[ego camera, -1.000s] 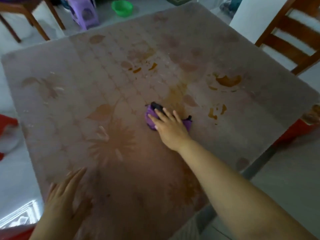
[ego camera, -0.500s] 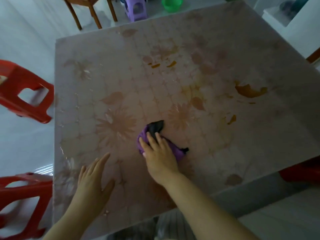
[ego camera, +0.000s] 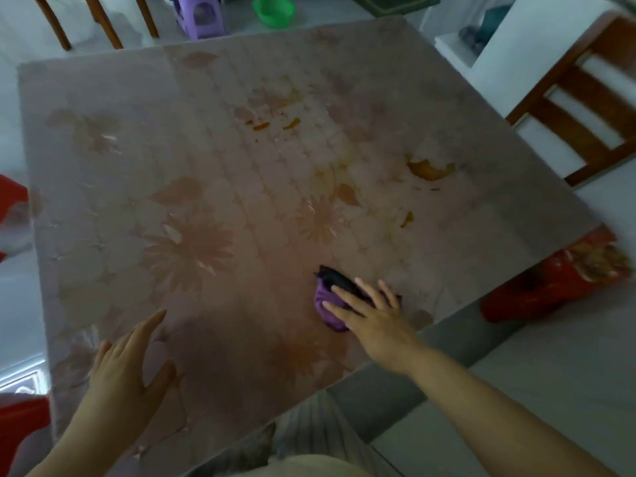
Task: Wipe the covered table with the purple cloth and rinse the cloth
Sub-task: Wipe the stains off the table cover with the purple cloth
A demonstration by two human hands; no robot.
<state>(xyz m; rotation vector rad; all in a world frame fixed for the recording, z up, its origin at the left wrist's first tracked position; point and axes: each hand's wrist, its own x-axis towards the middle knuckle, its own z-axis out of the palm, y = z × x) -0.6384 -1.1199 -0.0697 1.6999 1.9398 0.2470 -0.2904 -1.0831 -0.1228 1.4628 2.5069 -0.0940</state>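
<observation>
Covered table (ego camera: pixel 113 160): square top under a glossy pinkish cover printed with flowers and leaves, filling most of the head view. Purple cloth (ego camera: pixel 326 306): bunched into a small wad, purple with a dark, nearly black fold at its far end; it lies on the cover near the table's near right edge. Right hand (ego camera: pixel 377 316): laid on top of the cloth, palm down, fingers straight and a little spread; the fingers cover the cloth's right part, while the purple bulk shows to the left of the hand and the dark fold shows just beyond the fingertips. Left hand (ego camera: pixel 125 368): flat on the cover near the near left corner, fingers straight and close together, thumb held out to the side, holding nothing; it lies well apart from the cloth. Large orange-brown spill (ego camera: pixel 428 171): on the cover toward the far right, well beyond the cloth. Small orange streaks (ego camera: pixel 262 126): near the middle of the far half. Single orange drop (ego camera: pixel 407 219): between the large spill and the cloth. Around the table, on a pale floor: green basin (ego camera: pixel 273 10) and purple stool (ego camera: pixel 199 16) beyond the far edge; wooden chair (ego camera: pixel 581 98) at the right; red stool (ego camera: pixel 537 292) partly under the right corner; red seats, blurred, at the left edge.
</observation>
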